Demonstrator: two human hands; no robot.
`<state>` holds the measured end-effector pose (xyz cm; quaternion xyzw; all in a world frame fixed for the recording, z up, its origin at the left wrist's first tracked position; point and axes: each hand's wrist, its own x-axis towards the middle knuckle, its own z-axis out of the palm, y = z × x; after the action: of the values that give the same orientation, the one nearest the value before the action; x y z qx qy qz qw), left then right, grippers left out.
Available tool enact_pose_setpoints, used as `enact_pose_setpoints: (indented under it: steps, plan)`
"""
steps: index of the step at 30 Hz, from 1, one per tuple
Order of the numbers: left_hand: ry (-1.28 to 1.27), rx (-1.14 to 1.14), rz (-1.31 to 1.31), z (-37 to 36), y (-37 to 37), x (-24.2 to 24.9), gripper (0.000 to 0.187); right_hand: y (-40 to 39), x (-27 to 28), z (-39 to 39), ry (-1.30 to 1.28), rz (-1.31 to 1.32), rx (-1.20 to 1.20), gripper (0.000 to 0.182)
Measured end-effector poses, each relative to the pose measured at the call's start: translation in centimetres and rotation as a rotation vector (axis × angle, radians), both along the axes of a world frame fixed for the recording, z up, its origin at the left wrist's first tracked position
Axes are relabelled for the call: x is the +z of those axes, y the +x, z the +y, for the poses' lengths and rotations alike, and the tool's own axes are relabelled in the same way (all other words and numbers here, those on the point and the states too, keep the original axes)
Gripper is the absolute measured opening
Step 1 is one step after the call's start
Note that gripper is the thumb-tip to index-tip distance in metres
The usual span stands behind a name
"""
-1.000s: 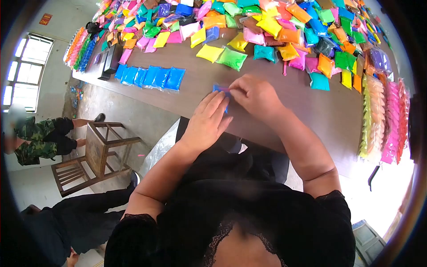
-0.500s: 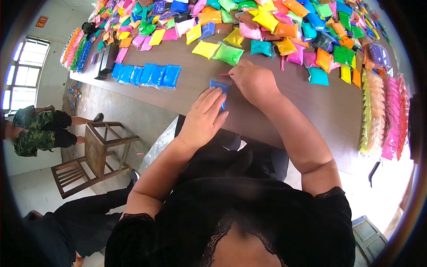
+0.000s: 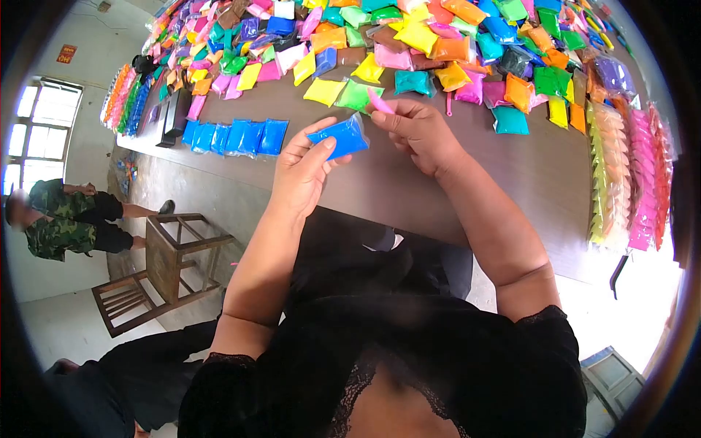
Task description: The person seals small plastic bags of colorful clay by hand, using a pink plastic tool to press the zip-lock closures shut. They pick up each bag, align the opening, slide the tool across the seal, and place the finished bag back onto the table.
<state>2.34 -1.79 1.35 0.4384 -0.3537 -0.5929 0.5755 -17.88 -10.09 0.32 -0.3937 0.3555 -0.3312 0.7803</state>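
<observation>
My left hand (image 3: 303, 164) is raised over the table's near side, thumb and fingers closed on a small clear packet of blue clay-like material (image 3: 342, 139). Just to its right, my right hand (image 3: 423, 135) pinches a small flat pink plastic piece (image 3: 380, 103), its tip pointing up and left; the fingers partly cover it. The packet and the pink piece are apart. Beyond them lie a green packet (image 3: 358, 95) and a yellow packet (image 3: 323, 91). A row of blue packets (image 3: 235, 137) lies on the left.
A large heap of coloured packets (image 3: 431, 36) covers the back of the brown table (image 3: 526, 175). Strips of packets (image 3: 610, 168) hang at the right edge. A wooden chair (image 3: 166, 255) and a person in camouflage (image 3: 55, 219) are on the left.
My left hand has lifted the blue packet off the tabletop and tilted it. The right hand has risen slightly, and the pink piece now shows its broad side.
</observation>
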Motion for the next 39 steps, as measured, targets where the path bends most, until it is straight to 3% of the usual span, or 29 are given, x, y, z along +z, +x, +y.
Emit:
enact_pose_setpoints:
  steps: [5, 7, 11, 13, 17, 23, 24, 27, 29, 30, 31, 33, 34, 37, 38, 39]
  plan:
    - [0.053, -0.021, 0.076, 0.0, -0.3, -0.2, 0.037, 0.8, -0.4, 0.6, -0.039, -0.083, 0.064, 0.018]
    - [0.083, 0.000, 0.093, -0.1, -0.2, -0.4, 0.041, 0.6, -0.2, 0.7, -0.138, 0.068, 0.095, 0.015]
    - [0.028, 0.034, 0.205, 0.4, -1.2, -1.1, 0.049, 1.2, -0.4, 1.1, -0.208, 0.049, 0.051, 0.014]
    - [0.041, -0.038, 0.292, 0.7, -2.0, -1.8, 0.057, 1.5, -0.2, 1.3, -0.098, -0.074, 0.034, 0.013]
    - [0.012, -0.027, 0.429, 0.4, -2.9, -1.9, 0.050, 1.1, 0.1, 1.5, -0.037, -0.228, 0.077, 0.012]
    - [0.053, 0.054, 0.466, -0.1, -2.6, -1.1, 0.041, 1.8, -0.4, 1.8, -0.134, -0.023, 0.183, 0.014]
    - [0.044, 0.061, 0.461, -0.3, -2.4, -0.7, 0.041, 1.9, -0.2, 2.1, -0.162, 0.043, 0.084, 0.014]
    - [-0.019, 0.158, 0.330, -0.5, -1.4, 0.2, 0.037, 1.9, -0.9, 1.4, -0.225, 0.118, -0.042, 0.017]
    - [0.080, 0.200, -0.323, -0.6, 0.0, 0.2, 0.044, 1.7, -1.0, 0.8, -0.262, 0.128, -0.075, 0.019]
    - [-0.075, 0.226, -0.745, -0.3, 0.3, -0.1, 0.052, 1.5, -0.5, 0.9, -0.240, 0.102, -0.131, 0.019]
    - [-0.074, 0.232, -0.748, -0.1, 0.8, -0.6, 0.052, 1.4, -0.3, 0.9, -0.213, 0.077, -0.187, 0.018]
    - [-0.512, -0.068, -1.666, 0.8, 1.5, -2.2, 0.065, 1.4, -0.6, 0.7, -0.208, 0.047, -0.164, 0.016]
    - [-0.491, -0.110, -1.644, 2.0, 1.0, -3.3, 0.075, 1.4, -0.7, 0.6, -0.225, 0.082, -0.163, 0.015]
    - [-0.411, -0.171, -1.563, 2.1, 1.1, -2.0, 0.076, 1.3, -1.5, 0.6, -0.323, 0.218, -0.155, 0.015]
    - [-0.496, -0.034, -1.475, 2.0, 1.1, -1.8, 0.066, 1.2, -1.8, 0.7, -0.418, 0.301, -0.136, 0.016]
    - [-0.504, -0.042, -1.472, 1.9, 1.3, -1.6, 0.066, 1.1, -2.1, 0.6, -0.417, 0.304, -0.147, 0.016]
